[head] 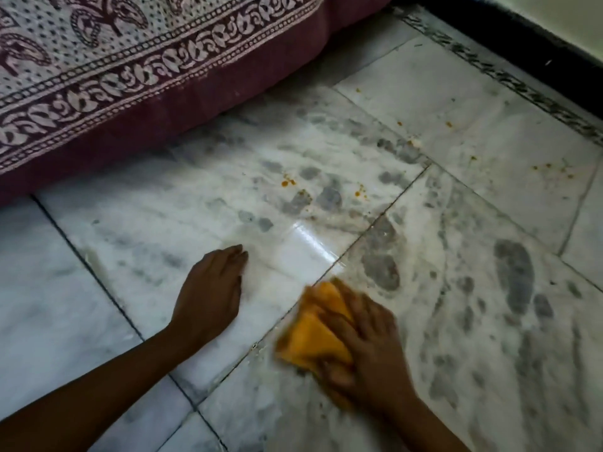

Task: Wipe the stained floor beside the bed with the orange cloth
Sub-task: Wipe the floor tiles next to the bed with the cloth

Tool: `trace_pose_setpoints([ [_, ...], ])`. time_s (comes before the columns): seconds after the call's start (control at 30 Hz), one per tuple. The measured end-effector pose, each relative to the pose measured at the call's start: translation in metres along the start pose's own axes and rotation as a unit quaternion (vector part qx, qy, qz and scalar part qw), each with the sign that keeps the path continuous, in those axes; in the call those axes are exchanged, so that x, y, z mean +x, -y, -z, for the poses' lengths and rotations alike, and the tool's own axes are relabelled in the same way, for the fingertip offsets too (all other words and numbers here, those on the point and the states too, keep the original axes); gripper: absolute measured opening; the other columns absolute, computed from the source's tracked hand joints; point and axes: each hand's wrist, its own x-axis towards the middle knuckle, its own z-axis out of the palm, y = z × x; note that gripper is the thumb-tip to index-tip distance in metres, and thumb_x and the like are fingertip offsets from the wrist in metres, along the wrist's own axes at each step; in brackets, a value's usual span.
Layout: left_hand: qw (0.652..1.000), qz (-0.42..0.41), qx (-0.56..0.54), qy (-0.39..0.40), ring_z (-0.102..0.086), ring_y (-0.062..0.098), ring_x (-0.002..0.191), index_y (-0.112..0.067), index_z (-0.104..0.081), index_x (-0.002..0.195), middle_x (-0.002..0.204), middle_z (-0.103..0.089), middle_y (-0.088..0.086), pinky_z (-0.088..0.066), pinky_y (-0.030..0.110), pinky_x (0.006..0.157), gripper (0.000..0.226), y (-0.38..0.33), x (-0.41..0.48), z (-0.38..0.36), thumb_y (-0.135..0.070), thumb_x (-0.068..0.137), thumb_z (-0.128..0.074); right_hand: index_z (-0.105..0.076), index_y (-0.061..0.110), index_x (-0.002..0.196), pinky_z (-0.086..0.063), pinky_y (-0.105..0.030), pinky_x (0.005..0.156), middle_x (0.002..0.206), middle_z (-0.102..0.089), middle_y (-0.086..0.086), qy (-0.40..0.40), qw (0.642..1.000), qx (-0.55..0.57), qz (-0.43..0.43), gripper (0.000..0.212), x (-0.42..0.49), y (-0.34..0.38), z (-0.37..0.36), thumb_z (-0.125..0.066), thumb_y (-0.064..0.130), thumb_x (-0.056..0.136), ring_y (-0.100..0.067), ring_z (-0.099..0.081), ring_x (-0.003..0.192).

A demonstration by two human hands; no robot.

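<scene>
Dim indoor shot, soft overall, compression smear throughout. We see one bright glare patch on the wet floor [313,246], streaked, so light comes from up ahead. No hard shadows; faint dark band under the bed [137,102] edge. Right hand [368,350] and cloth [313,334] are motion-blurred, edges ghosted, fingers hard to separate. Left hand [212,295] is sharper but underexposed, little detail. Corners darken, lower left arm nearly black. We note wide-angle bend: tile lines and the dark skirting [522,50] curve toward the right edge. Bed print stays fairly readable, orange spots [288,182] small and fuzzy.
</scene>
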Motion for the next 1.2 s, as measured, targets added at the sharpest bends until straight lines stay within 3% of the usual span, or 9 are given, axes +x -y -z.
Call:
trace_pose_setpoints([
  [0.13,1.0,-0.016,0.006,-0.004,-0.052,0.03,0.109,0.001,-0.06,0.118,0.123,-0.059,0.018,-0.035,0.032,0.094,0.046,0.004,-0.005,0.002,-0.021,0.086,-0.036,-0.045,0.031,0.135,-0.032,-0.046,0.097,0.148,-0.034,-0.011,-0.02,0.986,-0.046,-0.156,0.077,-0.003,-0.09,0.023,-0.041,0.068,0.067,-0.041,-0.046,0.122],
  [0.27,1.0,-0.004,0.008,-0.016,-0.054,0.03,0.109,0.001,-0.061,0.117,0.122,-0.06,0.017,-0.033,0.03,0.095,0.046,0.009,-0.02,0.006,-0.023,0.087,-0.036,-0.028,0.034,0.145,-0.021,-0.054,0.108,0.156,-0.015,-0.007,-0.025,0.945,-0.023,-0.326,0.094,0.118,-0.059,0.016,-0.034,0.08,0.062,-0.038,-0.022,0.137],
  [0.33,0.999,0.005,0.009,-0.034,-0.055,0.032,0.106,0.002,-0.062,0.115,0.121,-0.06,0.017,-0.037,0.033,0.093,0.045,0.017,-0.023,0.006,-0.021,0.087,-0.035,-0.03,0.027,0.145,-0.023,-0.059,0.105,0.155,-0.02,-0.012,-0.023,0.961,-0.034,-0.274,0.089,0.154,-0.012,-0.005,-0.043,0.073,0.069,-0.043,-0.025,0.135],
  [0.43,0.997,0.043,0.007,-0.069,-0.056,0.038,0.101,0.004,-0.063,0.113,0.117,-0.061,0.02,-0.047,0.043,0.084,0.044,0.027,-0.021,0.009,-0.019,0.087,-0.035,-0.042,0.029,0.139,-0.029,-0.056,0.1,0.152,-0.03,-0.01,-0.019,0.997,-0.028,-0.067,0.082,0.112,0.049,-0.026,-0.043,0.07,0.068,-0.042,-0.036,0.13],
  [0.57,0.996,0.035,0.011,-0.081,-0.054,0.035,0.104,0.003,-0.062,0.115,0.119,-0.06,0.02,-0.046,0.044,0.087,0.043,0.035,-0.021,0.007,-0.02,0.089,-0.036,-0.034,0.039,0.141,-0.028,-0.045,0.106,0.154,-0.023,-0.008,0.013,0.995,-0.015,0.098,0.074,-0.002,-0.003,-0.002,-0.049,0.067,0.074,-0.03,-0.032,0.136],
  [0.7,0.997,0.022,-0.001,-0.074,-0.048,0.034,0.114,0.005,-0.058,0.119,0.125,-0.056,0.021,-0.036,0.039,0.099,0.043,0.038,-0.029,0.0,-0.02,0.091,-0.037,-0.043,0.032,0.135,-0.041,-0.046,0.09,0.144,-0.041,-0.012,0.016,0.994,-0.08,-0.079,0.078,0.018,-0.083,0.027,-0.04,0.07,0.066,-0.04,-0.05,0.114],
  [0.87,0.996,0.029,-0.058,-0.056,-0.04,0.03,0.122,0.004,-0.057,0.119,0.127,-0.055,0.021,-0.023,0.029,0.108,0.051,0.039,-0.038,0.002,-0.029,0.098,-0.025,-0.027,0.035,0.144,-0.03,-0.05,0.104,0.156,-0.018,-0.006,0.035,0.96,-0.071,-0.267,0.086,0.161,-0.03,0.018,-0.033,0.072,0.067,-0.038,-0.03,0.132],
  [1.07,0.986,0.082,-0.109,-0.095,-0.047,0.026,0.114,0.003,-0.061,0.114,0.12,-0.06,0.019,-0.031,0.029,0.1,0.042,0.039,-0.037,0.004,-0.019,0.089,-0.035,-0.034,0.04,0.14,-0.031,-0.05,0.099,0.155,-0.024,-0.002,0.043,0.998,-0.034,0.015,0.077,0.1,0.071,-0.017,-0.041,0.071,0.07,-0.038,-0.036,0.13],
  [1.2,0.983,0.086,-0.115,-0.112,-0.046,0.023,0.112,0.002,-0.063,0.112,0.118,-0.06,0.018,-0.029,0.024,0.1,0.042,0.038,-0.034,0.004,-0.019,0.087,-0.036,-0.024,0.042,0.144,-0.026,-0.04,0.103,0.158,-0.009,0.004,0.062,0.991,-0.037,0.115,0.072,0.01,-0.021,0.006,-0.038,0.071,0.079,-0.032,-0.036,0.133],
])
